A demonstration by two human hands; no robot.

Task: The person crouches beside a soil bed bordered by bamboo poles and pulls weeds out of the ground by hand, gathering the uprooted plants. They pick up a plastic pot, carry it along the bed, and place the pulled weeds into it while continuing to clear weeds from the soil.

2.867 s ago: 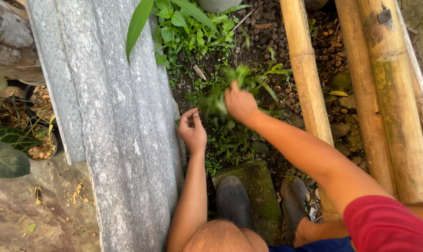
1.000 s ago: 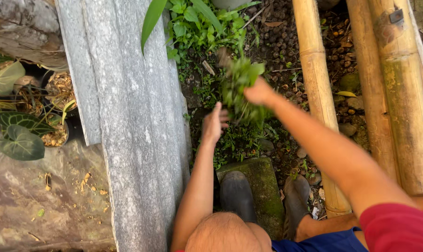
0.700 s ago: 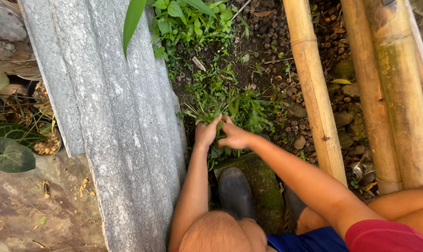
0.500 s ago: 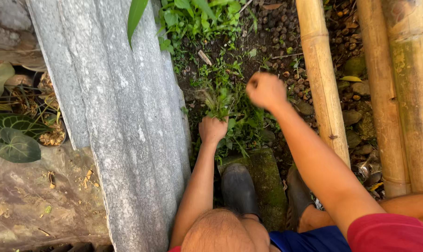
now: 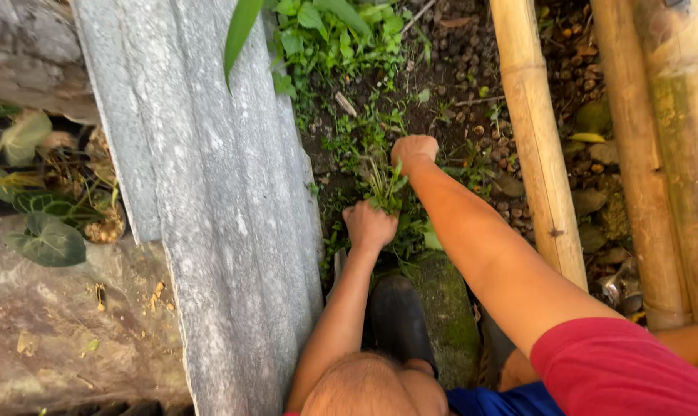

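While the left hand (image 5: 369, 225) sits nearer, fist closed on the weed clump (image 5: 386, 187) | clump stands mid-frame, stems pointing up-frame | right hand (image 5: 414, 148) just beyond, fingers curled tight, grip contents unclear | bamboo pole (image 5: 535, 131) right.

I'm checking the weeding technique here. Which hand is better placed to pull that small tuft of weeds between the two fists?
Left, probably. The left hand is closed right at the base of the weed tuft, leaves sticking up from the fist. The right hand is fisted above the tuft, at the soil.
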